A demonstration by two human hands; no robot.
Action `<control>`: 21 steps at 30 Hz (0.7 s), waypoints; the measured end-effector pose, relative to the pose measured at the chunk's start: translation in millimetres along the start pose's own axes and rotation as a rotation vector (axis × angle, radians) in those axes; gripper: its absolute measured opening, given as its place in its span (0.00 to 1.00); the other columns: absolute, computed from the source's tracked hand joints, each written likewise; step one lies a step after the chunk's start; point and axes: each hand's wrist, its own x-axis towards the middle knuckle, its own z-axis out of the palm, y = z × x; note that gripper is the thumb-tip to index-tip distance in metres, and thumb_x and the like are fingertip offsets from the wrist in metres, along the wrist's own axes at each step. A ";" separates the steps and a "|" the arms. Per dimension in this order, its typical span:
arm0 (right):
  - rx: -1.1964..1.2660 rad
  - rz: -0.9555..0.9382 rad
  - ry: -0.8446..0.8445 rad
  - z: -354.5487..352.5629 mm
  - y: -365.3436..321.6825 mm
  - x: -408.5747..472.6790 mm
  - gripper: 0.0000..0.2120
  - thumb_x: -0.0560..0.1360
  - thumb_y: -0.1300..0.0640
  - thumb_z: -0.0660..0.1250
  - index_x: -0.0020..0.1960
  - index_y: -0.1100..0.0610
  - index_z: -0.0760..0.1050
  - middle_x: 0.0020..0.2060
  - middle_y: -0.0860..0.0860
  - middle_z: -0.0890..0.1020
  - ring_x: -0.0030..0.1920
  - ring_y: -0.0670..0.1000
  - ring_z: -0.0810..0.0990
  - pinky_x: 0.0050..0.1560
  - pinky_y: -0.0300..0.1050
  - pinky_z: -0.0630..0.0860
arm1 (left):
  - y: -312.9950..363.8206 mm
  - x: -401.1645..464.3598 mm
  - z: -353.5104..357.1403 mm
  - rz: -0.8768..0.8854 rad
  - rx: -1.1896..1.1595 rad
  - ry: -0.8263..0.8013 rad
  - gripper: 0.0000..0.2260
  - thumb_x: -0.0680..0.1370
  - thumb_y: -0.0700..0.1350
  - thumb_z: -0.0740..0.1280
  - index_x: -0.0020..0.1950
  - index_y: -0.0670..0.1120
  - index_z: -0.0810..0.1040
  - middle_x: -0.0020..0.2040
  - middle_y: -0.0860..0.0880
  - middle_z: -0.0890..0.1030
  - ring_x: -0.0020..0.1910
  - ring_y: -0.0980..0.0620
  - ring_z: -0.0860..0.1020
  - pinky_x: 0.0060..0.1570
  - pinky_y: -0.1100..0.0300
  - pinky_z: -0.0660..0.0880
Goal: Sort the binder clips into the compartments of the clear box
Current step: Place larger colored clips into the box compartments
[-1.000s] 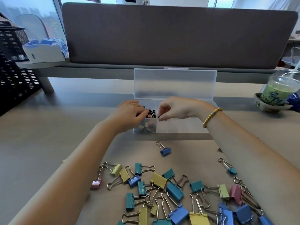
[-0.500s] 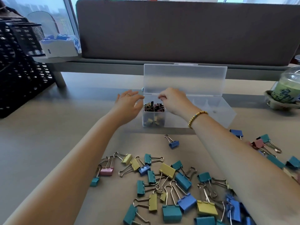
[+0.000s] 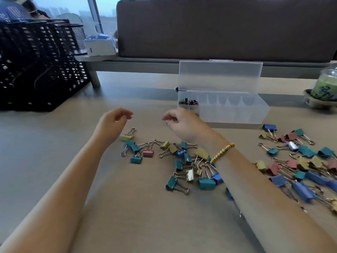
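both hands hover above the bench, apart from each other and holding nothing. the left hand (image 3: 114, 123) has its fingers loosely curled, tips near the thumb but pinching nothing. the right hand (image 3: 182, 123) is likewise relaxed, fingers bent (a ring glints on one). the clear box (image 3: 235, 114) sits toward the bench's far edge, lid up, small dark clips in its leftmost compartment. the binder clips (image 3: 184, 157) lie scattered below the hands and out to the right edge.
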 end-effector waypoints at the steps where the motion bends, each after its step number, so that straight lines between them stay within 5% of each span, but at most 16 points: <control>1: -0.006 0.020 -0.028 6.0 -3.4 -7.1 0.13 0.80 0.57 0.58 0.63 0.54 0.74 0.60 0.51 0.77 0.56 0.49 0.75 0.62 0.50 0.72 | -5.0 -4.9 -2.1 -0.015 0.012 -0.016 0.11 0.77 0.34 0.60 0.54 0.41 0.80 0.46 0.46 0.79 0.41 0.62 0.77 0.49 0.65 0.70; 5: -0.130 0.078 -0.090 31.6 -14.6 -20.4 0.14 0.79 0.54 0.60 0.64 0.48 0.72 0.64 0.49 0.74 0.65 0.52 0.69 0.68 0.53 0.64 | -18.5 -21.4 -2.2 -0.015 0.099 -0.131 0.03 0.75 0.39 0.67 0.44 0.46 0.78 0.42 0.47 0.73 0.40 0.51 0.71 0.39 0.68 0.67; 9: -0.275 0.071 -0.112 56.8 -25.4 -20.0 0.19 0.78 0.47 0.60 0.68 0.45 0.68 0.68 0.50 0.68 0.69 0.55 0.62 0.71 0.53 0.54 | -24.3 -28.6 -3.3 0.082 0.189 -0.250 0.12 0.71 0.42 0.73 0.34 0.55 0.72 0.39 0.51 0.70 0.37 0.53 0.71 0.44 0.61 0.68; 14: -0.353 0.022 -0.146 77.1 -30.0 -15.2 0.22 0.80 0.52 0.55 0.74 0.49 0.60 0.73 0.48 0.62 0.73 0.52 0.56 0.71 0.62 0.39 | -25.4 -32.5 -4.9 0.137 0.143 -0.320 0.08 0.73 0.41 0.71 0.39 0.54 0.77 0.41 0.52 0.78 0.39 0.62 0.76 0.43 0.72 0.70; 17: -0.409 0.018 -0.155 78.5 -28.9 -13.2 0.19 0.80 0.56 0.54 0.71 0.50 0.65 0.70 0.48 0.66 0.72 0.53 0.59 0.71 0.63 0.38 | -23.4 -30.3 -7.2 0.106 0.121 -0.333 0.06 0.74 0.38 0.68 0.43 0.50 0.78 0.44 0.49 0.78 0.43 0.52 0.77 0.48 0.65 0.72; 21: -0.434 0.072 -0.087 75.2 -22.1 -13.8 0.15 0.80 0.55 0.56 0.66 0.50 0.69 0.66 0.49 0.70 0.69 0.54 0.63 0.72 0.61 0.40 | -24.8 -27.6 -10.6 0.041 0.268 -0.288 0.04 0.74 0.45 0.68 0.42 0.48 0.74 0.37 0.52 0.72 0.35 0.53 0.70 0.34 0.65 0.66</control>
